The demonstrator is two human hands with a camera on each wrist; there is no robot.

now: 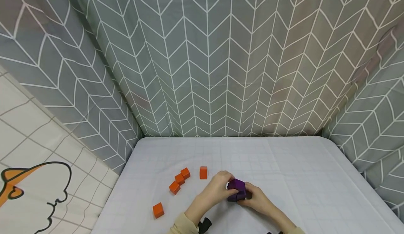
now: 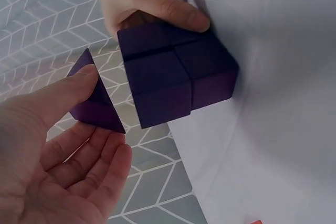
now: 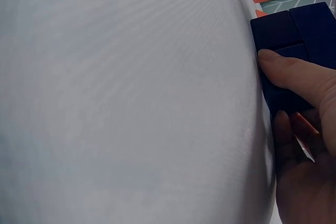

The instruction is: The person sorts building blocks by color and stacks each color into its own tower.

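My left hand [image 1: 217,187] pinches a dark purple triangular block [image 2: 93,103] between thumb and fingers. In the left wrist view, a gap separates it from a stack of purple cubes [image 2: 163,80] that sits on the white table. My right hand [image 1: 259,201] grips the stack from its other side, thumb [image 3: 294,72] across one face and fingertips low by the tabletop. Seams between the cubes show in both wrist views. From the head, the triangular block and the cubes overlap as one purple shape.
To the left on the white table [image 1: 293,171] lie several orange cubes, three of them in a slanting row [image 1: 180,179] and one [image 1: 158,210] nearer the front. An upright orange block [image 1: 203,173] stands just beyond my left hand. Patterned grey curtains [image 1: 206,69] surround the table.
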